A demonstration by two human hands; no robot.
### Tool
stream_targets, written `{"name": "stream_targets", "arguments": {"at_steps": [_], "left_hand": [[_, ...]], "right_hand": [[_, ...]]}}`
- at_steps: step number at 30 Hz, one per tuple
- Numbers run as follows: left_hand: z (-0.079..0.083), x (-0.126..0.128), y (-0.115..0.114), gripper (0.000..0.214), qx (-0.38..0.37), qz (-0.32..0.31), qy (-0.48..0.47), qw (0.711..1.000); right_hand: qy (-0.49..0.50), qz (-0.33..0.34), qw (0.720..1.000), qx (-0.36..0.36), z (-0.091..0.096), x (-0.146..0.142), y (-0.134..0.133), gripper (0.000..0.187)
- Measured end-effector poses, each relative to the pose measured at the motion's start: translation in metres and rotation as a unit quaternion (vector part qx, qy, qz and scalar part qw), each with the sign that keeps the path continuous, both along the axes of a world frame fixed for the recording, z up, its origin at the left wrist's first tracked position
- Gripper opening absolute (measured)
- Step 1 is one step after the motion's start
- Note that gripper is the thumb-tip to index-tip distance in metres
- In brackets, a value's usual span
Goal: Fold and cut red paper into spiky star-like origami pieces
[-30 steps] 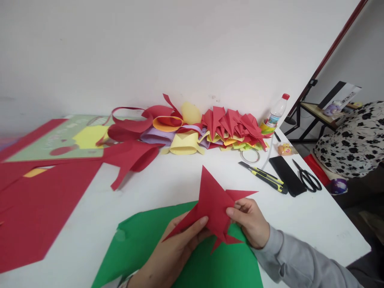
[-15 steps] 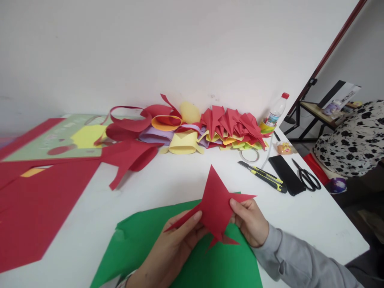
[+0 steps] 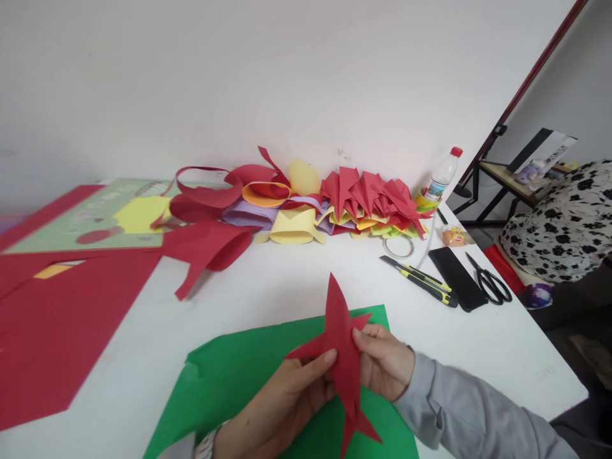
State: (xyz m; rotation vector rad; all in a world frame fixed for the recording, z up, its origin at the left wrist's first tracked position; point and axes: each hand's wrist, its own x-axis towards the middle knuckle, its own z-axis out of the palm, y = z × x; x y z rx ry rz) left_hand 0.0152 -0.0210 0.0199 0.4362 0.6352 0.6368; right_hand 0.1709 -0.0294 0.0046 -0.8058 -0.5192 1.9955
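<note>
Between my hands is a red folded paper fish point(image 3: 343, 344), with a pointed top, side fins and a forked tail at the bottom. Its body bulges toward me. My left hand point(image 3: 291, 389) pinches the left side, thumb on the front and fingers behind. On the other edge, my right hand point(image 3: 385, 357) grips the paper near the right fin, its thumb also in front. Below the fish, a green paper sheet point(image 3: 215, 370) with a creased left corner lies on the white table point(image 3: 157, 331).
Folded red paper shapes point(image 3: 368, 191) and rolled paper pieces point(image 3: 291, 226) line the wall. To the right are a bottle point(image 3: 438, 178), tape roll point(image 3: 398, 246), utility knives point(image 3: 421, 280), a black flat object point(image 3: 458, 278) and scissors point(image 3: 488, 280). Red sheets point(image 3: 57, 344) cover the left.
My hands have drawn closer together, and the paper fish has gone from wide and flat to narrow and curved. Its tail now sits lower, and its fins are closer in.
</note>
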Motion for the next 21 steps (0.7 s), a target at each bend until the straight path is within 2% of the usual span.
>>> {"name": "stream_targets", "arguments": {"at_steps": [11, 21], "left_hand": [[0.0006, 0.0007, -0.0026, 0.038, 0.061, 0.045, 0.114, 0.991], [-0.0022, -0.0006, 0.0001, 0.041, 0.063, 0.033, 0.114, 0.991]], "right_hand": [[0.006, 0.004, 1.0, 0.019, 0.0046, -0.0023, 0.0021, 0.046], [0.005, -0.009, 1.0, -0.002, -0.0025, -0.002, 0.002, 0.045]]}}
